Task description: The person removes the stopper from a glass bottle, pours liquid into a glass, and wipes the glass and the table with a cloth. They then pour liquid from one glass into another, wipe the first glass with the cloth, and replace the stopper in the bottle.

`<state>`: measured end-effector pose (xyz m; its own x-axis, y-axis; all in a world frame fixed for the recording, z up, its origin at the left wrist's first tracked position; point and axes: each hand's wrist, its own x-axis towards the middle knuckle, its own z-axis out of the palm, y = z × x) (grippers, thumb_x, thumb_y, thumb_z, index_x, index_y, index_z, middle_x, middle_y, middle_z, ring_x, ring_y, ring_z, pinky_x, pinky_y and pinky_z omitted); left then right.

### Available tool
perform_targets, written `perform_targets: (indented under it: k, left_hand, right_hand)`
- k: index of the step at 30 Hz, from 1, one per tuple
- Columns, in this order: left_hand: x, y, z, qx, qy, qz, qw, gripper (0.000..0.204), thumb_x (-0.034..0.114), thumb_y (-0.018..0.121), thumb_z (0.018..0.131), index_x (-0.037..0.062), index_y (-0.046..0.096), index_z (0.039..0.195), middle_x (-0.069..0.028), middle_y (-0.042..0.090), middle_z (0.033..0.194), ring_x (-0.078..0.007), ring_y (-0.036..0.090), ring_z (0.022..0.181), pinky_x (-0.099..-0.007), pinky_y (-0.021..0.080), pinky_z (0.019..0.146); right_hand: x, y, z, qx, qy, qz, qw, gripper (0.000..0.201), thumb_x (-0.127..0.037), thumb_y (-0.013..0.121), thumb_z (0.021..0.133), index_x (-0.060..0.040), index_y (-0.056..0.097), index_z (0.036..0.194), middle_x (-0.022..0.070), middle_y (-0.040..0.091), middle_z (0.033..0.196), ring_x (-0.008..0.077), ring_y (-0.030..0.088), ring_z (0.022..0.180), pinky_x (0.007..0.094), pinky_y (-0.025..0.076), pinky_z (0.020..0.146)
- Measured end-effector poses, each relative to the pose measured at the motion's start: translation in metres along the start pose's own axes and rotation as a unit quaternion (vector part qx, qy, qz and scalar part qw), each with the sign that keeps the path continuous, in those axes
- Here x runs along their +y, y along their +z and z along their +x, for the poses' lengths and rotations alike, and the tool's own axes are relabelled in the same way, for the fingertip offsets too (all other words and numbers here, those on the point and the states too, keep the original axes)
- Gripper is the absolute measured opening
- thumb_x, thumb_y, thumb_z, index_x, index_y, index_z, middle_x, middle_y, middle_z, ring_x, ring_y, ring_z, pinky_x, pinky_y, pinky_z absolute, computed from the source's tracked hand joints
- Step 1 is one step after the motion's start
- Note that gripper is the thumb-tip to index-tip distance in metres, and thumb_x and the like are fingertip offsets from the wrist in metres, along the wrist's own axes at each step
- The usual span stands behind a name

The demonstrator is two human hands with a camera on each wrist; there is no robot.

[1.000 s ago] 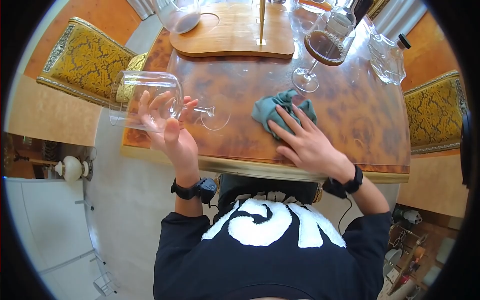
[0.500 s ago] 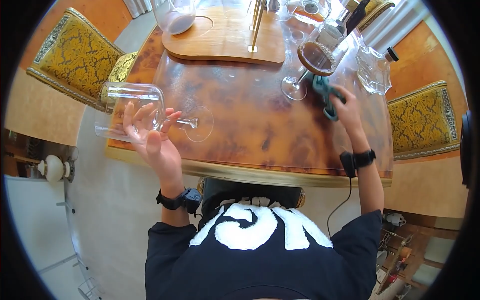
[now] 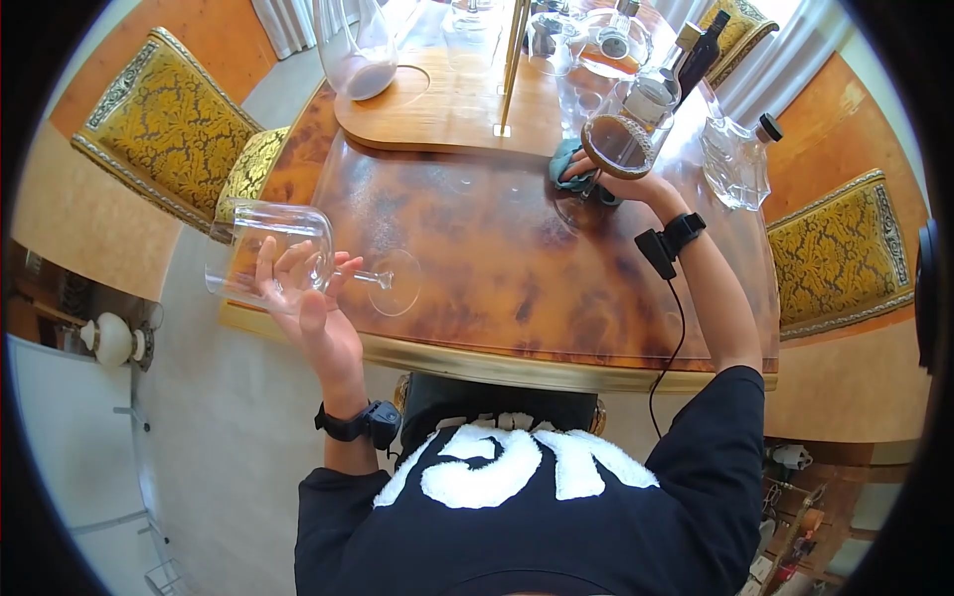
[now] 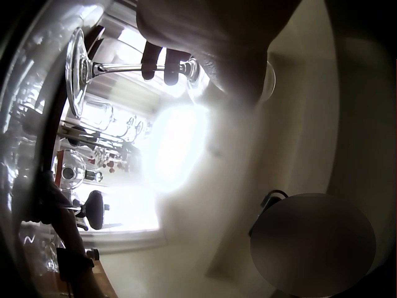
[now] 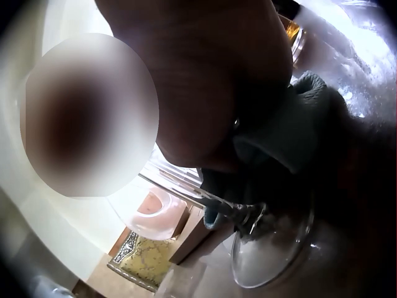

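Note:
My left hand [image 3: 326, 336], palm up, holds a clear wine glass [image 3: 283, 217] on its side over the table's left edge. Its bowl points left and its foot right; in the left wrist view, fingers hook over the stem [image 4: 118, 68]. My right hand [image 3: 638, 187] grips a bunched green cloth [image 3: 566, 164] low on the tabletop, near the wooden stand. A stemmed glass [image 3: 618, 147] with a brown rim stands upright there, overlapping part of the hand. In the right wrist view, the cloth [image 5: 279, 136] lies right behind that glass's stem and foot [image 5: 273, 251].
A wooden stand [image 3: 447, 124] with metal rods and a glass vessel [image 3: 370, 74] sits at the back left of the glossy table [image 3: 467, 278]. Bottles [image 3: 704, 58] and glassware crowd the back. A clear decanter [image 3: 735, 164] stands at right; patterned chairs [image 3: 164, 119] flank the table.
My right hand lifted the cloth from the middle of the table, swung it right past the stemmed glass, then brought it left behind the glass. My left hand still holds the wine glass sideways.

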<state>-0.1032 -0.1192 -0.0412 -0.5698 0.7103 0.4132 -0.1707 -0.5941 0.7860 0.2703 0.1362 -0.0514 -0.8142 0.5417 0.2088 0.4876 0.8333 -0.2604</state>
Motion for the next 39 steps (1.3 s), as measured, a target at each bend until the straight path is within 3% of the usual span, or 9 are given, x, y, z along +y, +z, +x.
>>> perform_targets:
  k: [4,9,14,17,21,24,25,30,39]
  left_hand:
    - [-0.002,0.001,0.000,-0.009,-0.009,-0.011,1.000,0.091,0.040,0.078,0.080,0.0042,0.027,0.147,-0.0123,0.050,0.121,-0.0308,0.063,0.099,-0.0443,0.059,0.084]
    - [-0.001,-0.001,-0.001,-0.018,-0.007,-0.015,1.000,0.090,0.039,0.078,0.080,0.0046,0.028,0.147,-0.0129,0.051,0.121,-0.0308,0.062,0.099,-0.0443,0.059,0.085]
    - [-0.004,-0.003,0.002,-0.021,-0.002,-0.010,1.000,0.085,0.040,0.074,0.083,0.0036,0.030,0.146,-0.0133,0.052,0.122,-0.0296,0.063,0.100,-0.0451,0.059,0.086]
    - [-0.007,0.001,0.004,-0.018,-0.014,-0.027,0.999,0.088,0.039,0.077,0.082,0.0030,0.029,0.146,-0.0126,0.051,0.120,-0.0307,0.062,0.099,-0.0442,0.059,0.085]
    - [-0.009,0.013,0.003,-0.027,-0.023,-0.036,0.999,0.089,0.038,0.078,0.081,0.0019,0.029,0.146,-0.0131,0.050,0.121,-0.0317,0.062,0.101,-0.0441,0.060,0.085]
    - [-0.010,0.020,0.004,-0.061,-0.024,0.004,0.998,0.082,0.033,0.075,0.084,0.0021,0.032,0.146,-0.0145,0.052,0.123,-0.0319,0.063,0.102,-0.0490,0.058,0.089]
    - [-0.011,0.021,0.005,-0.055,-0.020,0.009,0.998,0.082,0.033,0.075,0.084,0.0021,0.032,0.146,-0.0145,0.052,0.123,-0.0319,0.063,0.102,-0.0490,0.058,0.089]
    - [0.002,0.020,0.017,-0.084,0.020,0.030,0.996,0.082,0.022,0.080,0.081,0.0022,0.033,0.145,-0.0155,0.050,0.122,-0.0335,0.061,0.106,-0.0503,0.055,0.095]
    - [-0.020,0.029,0.029,-0.107,-0.130,-0.138,0.976,0.071,0.024,0.071,0.089,0.0014,0.033,0.144,-0.0176,0.052,0.128,-0.0421,0.057,0.118,-0.0580,0.050,0.101]
  right_hand:
    - [-0.017,-0.002,-0.011,0.015,0.116,0.153,0.981,0.037,0.004,0.048,0.085,-0.0102,0.073,0.109,0.0080,0.069,0.118,0.0257,0.060,0.111,0.0381,0.043,0.103]
    - [-0.010,-0.004,-0.058,0.010,0.196,0.014,0.981,0.041,0.004,0.050,0.085,-0.0141,0.071,0.115,0.0099,0.066,0.124,0.0314,0.052,0.125,0.0420,0.040,0.107]
    - [-0.078,-0.023,-0.097,-0.007,0.215,-0.108,0.971,0.049,-0.002,0.061,0.084,-0.0168,0.062,0.131,0.0118,0.054,0.142,0.0368,0.040,0.137,0.0440,0.032,0.114]
    - [-0.086,-0.045,-0.118,0.181,0.224,-0.029,0.957,0.055,-0.013,0.068,0.086,-0.0121,0.054,0.139,0.0169,0.048,0.147,0.0338,0.040,0.139,0.0428,0.031,0.115]
    - [-0.070,-0.037,-0.127,0.225,0.284,0.061,0.930,0.054,-0.021,0.069,0.089,-0.0108,0.053,0.140,0.0172,0.049,0.146,0.0313,0.043,0.138,0.0428,0.032,0.115]
    - [-0.075,-0.014,-0.114,0.144,0.246,-0.094,0.954,0.056,-0.021,0.068,0.089,-0.0099,0.051,0.141,0.0186,0.049,0.145,0.0327,0.046,0.135,0.0404,0.035,0.113]
    - [-0.067,-0.005,-0.111,0.128,0.147,-0.155,0.969,0.047,-0.015,0.066,0.089,-0.0079,0.056,0.135,0.0195,0.056,0.135,0.0376,0.052,0.125,0.0408,0.042,0.106]
    - [-0.103,0.014,-0.113,0.143,0.227,-0.051,0.962,0.026,-0.002,0.060,0.085,-0.0024,0.068,0.111,0.0176,0.065,0.106,0.0394,0.058,0.101,0.0445,0.047,0.091]
    - [-0.223,0.052,-0.067,0.095,0.077,-0.005,0.992,0.038,-0.002,0.064,0.081,-0.0046,0.063,0.119,0.0143,0.063,0.117,0.0367,0.056,0.113,0.0435,0.045,0.100]
